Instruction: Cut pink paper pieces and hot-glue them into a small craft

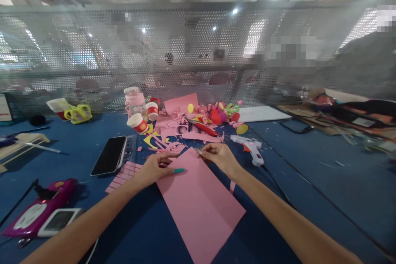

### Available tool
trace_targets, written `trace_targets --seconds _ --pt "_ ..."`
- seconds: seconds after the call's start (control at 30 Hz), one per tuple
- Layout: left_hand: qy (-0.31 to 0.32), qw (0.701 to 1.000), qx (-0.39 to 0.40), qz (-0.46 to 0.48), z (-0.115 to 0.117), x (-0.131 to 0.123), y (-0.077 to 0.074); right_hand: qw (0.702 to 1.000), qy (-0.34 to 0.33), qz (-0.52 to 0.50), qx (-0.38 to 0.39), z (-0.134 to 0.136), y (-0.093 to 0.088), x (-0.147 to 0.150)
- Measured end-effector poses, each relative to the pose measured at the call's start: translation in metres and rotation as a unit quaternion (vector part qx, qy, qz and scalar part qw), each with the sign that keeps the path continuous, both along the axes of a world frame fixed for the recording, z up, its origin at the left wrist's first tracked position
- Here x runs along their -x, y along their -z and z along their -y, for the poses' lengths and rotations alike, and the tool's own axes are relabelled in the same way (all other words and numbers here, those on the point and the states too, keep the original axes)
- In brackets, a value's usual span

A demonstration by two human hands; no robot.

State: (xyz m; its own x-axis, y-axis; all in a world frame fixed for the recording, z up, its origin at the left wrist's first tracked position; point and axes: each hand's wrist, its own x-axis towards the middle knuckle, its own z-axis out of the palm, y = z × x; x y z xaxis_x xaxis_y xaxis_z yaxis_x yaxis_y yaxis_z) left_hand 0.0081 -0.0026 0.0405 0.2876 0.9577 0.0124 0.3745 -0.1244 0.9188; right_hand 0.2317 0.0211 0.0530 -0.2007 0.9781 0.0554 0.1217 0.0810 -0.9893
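Note:
A large sheet of pink paper [201,202] lies at a slant in front of me, one corner pointing away. My left hand [156,169] grips its left edge, the long teal thumbnail flat on top and the fingers stretched beyond the edge. At the far corner, my right hand [218,156] has thumb and forefinger pinched on the paper's edge. A grey pointed tip shows at those fingertips; I cannot tell if it is a nail or a small held thing. Just beyond the hands lies a heap of pink paper scraps [173,128], with red-handled scissors [206,128] among them.
A white glue gun [252,148] with a cable lies to the right. On the left are a phone [109,156], lined pink paper [123,175] and a purple power strip [46,210]. Paper cups [137,123] and a pink-lidded bottle [135,101] stand before the perforated metal screen [185,57].

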Motion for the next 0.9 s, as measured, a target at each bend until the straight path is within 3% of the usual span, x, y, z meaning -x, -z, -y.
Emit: trace_targets --seconds 0.17,0.4,0.63,0.9 --pt "0.012 0.998 0.031 0.059 -0.002 0.000 0.003 0.999 -0.032 0.022 -0.007 0.004 0.007 0.014" --pt "0.044 0.995 0.053 0.075 -0.001 0.001 0.004 1.000 -0.012 0.006 -0.003 0.000 0.021 0.021" --pt "0.029 0.996 0.032 0.082 -0.001 0.000 0.002 0.999 -0.009 -0.025 0.031 0.000 0.016 0.023" --pt "0.018 0.997 0.018 0.072 -0.002 0.001 0.003 0.999 -0.028 0.007 0.029 0.000 0.017 0.023"
